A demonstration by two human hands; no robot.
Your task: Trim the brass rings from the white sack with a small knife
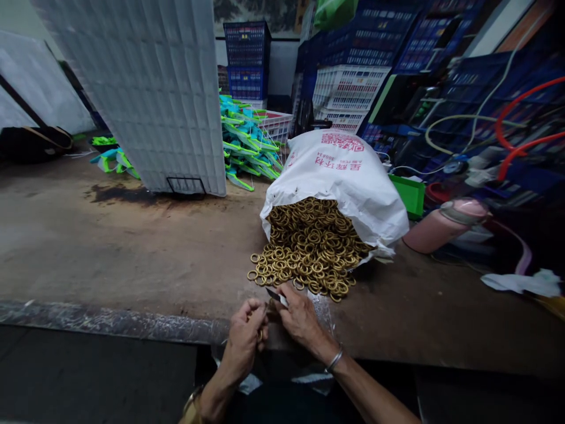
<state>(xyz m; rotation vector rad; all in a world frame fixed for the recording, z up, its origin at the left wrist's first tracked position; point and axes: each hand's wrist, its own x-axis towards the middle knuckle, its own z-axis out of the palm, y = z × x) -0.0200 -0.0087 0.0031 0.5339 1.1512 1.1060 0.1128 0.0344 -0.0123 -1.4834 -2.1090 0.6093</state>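
A white sack (348, 176) lies on its side on the brown worktable (132, 253), spilling a heap of brass rings (309, 247) toward me. My left hand (245, 333) is closed in a pinch at the table's near edge, with a brass ring showing between its fingers. Close beside it, my right hand (300, 318) is closed on a small dark and white strip (277, 297), just below the heap. A metal bangle circles my right wrist. Crinkled clear plastic lies under both hands.
A tall white quilted panel (150, 88) stands at the back left. Teal and green parts (247, 147) pile up behind it. Blue and white crates (348, 65) are stacked at the back. A pink flask (445, 224), green box (410, 194) and hoses sit right.
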